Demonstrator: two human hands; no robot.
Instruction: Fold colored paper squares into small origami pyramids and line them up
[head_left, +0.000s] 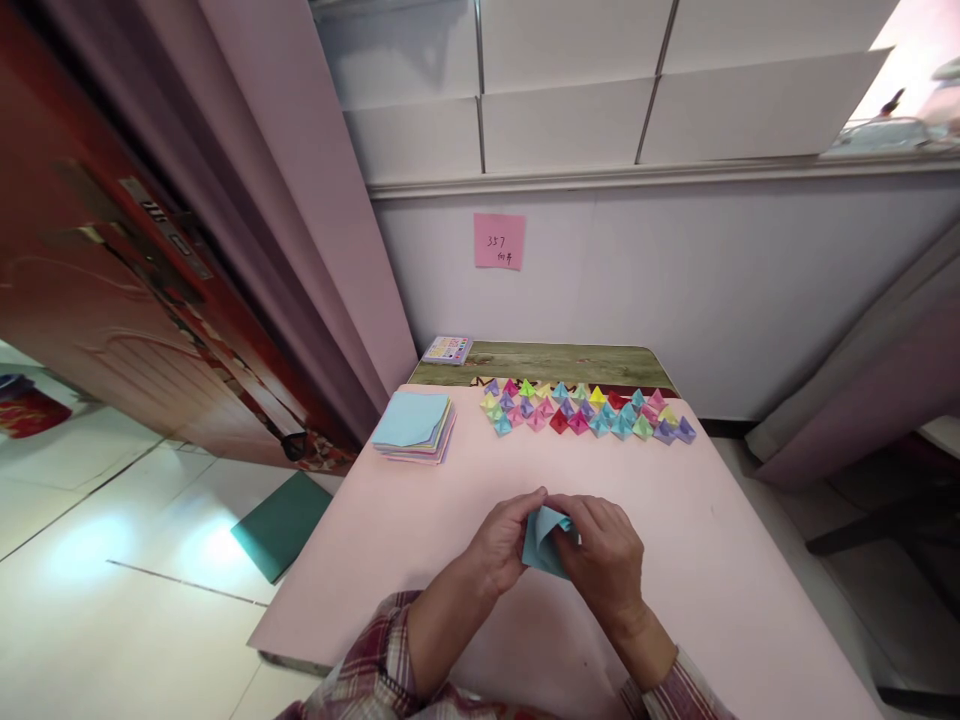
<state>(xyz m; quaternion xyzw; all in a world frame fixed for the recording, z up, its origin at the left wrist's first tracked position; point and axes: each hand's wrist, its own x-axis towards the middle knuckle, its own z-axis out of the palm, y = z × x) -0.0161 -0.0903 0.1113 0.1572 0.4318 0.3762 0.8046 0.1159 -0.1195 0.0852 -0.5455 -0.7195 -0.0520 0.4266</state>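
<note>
A light blue folded paper piece (544, 541) is pinched between both hands above the pink table sheet (420, 540). My left hand (501, 541) grips its left side with fingers curled. My right hand (606, 561) closes over its right side. Beyond them, several small folded paper shapes in many colours (586, 411) lie in rows near the table's far edge. A stack of coloured square papers (415, 426), light blue on top, sits at the far left of the table.
A small colourful paper pack (448, 349) lies on the wooden table strip by the wall. A pink note (499, 241) is stuck on the wall. A dark red door (112, 270) stands at left, with a green sheet (281, 522) on the floor tiles.
</note>
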